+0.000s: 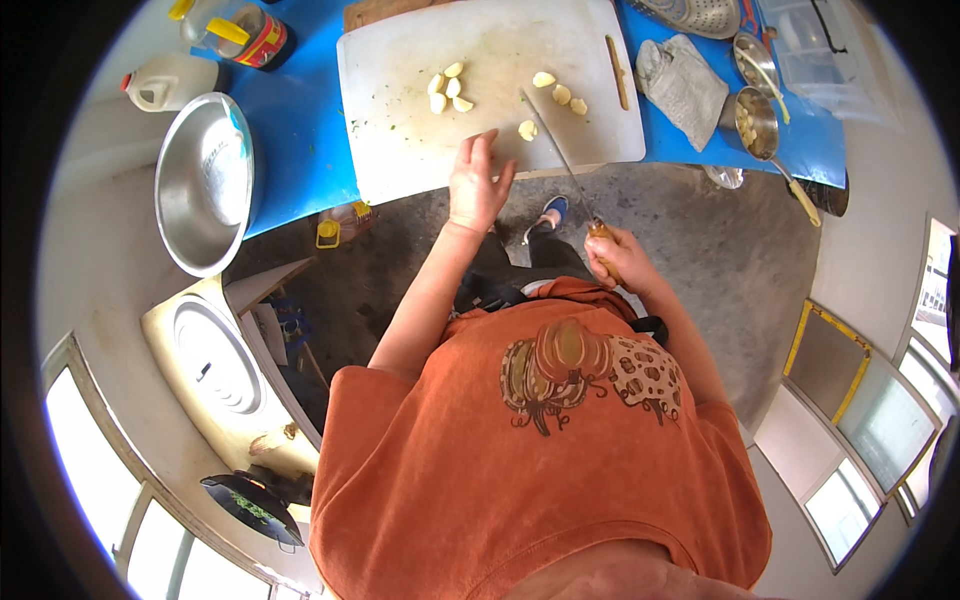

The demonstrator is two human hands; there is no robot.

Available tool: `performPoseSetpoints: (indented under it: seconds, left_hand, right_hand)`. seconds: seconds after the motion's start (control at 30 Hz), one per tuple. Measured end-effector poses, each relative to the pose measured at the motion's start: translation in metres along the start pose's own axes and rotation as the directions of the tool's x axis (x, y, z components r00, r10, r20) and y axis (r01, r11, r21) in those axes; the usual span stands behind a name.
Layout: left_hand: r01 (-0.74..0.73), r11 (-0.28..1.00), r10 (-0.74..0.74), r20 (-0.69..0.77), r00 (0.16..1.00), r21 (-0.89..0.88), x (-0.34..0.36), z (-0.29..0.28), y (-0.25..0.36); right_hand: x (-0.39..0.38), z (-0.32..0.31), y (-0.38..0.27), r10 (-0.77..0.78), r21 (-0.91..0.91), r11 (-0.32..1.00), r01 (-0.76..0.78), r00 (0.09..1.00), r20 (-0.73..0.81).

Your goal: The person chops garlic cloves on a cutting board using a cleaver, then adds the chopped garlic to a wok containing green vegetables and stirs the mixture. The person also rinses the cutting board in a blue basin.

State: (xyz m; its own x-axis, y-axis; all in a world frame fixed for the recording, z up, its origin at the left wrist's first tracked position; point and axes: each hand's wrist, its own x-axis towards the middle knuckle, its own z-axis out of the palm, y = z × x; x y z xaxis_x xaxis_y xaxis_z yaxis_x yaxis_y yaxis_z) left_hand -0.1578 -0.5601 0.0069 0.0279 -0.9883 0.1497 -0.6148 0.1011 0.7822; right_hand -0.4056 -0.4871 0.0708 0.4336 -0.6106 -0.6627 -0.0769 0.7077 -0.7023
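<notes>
A white cutting board carries several peeled garlic cloves in a cluster, a few more cloves to the right and a single clove beside the knife blade. My left hand is at the board's front edge, fingers apart and loosely bent, holding nothing. My right hand grips the wooden handle of a long knife, below the board, with the blade pointing up across it.
Left on the blue table are a steel bowl and jugs. Right are a grey cloth, steel pots, a colander and a plastic bin. A stove with a wok stands lower left.
</notes>
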Motion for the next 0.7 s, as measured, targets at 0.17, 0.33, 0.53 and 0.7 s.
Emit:
performPoseSetpoints:
  seconds: [0.17,0.33,0.53,0.7]
  left_hand:
    - [-0.215,0.977,0.215,-0.040,0.976,0.016,0.045,0.050,0.005]
    - [-0.262,0.964,0.265,-0.133,0.955,0.036,0.077,0.045,0.020]
    - [-0.198,0.893,0.270,-0.127,0.955,0.405,0.052,-0.014,-0.039]
    - [-0.268,0.949,0.269,0.014,0.963,0.166,0.017,-0.018,-0.023]
  right_hand:
    - [0.002,0.005,-0.012,-0.071,0.471,0.881,0.038,0.996,0.051]
    - [-0.010,0.006,-0.020,-0.131,0.311,0.934,0.176,0.978,-0.161]
    - [-0.032,0.001,-0.001,-0.158,-0.144,0.983,0.116,0.933,-0.322]
    - [-0.018,0.009,0.012,-0.412,-0.541,0.817,0.198,0.858,-0.308]
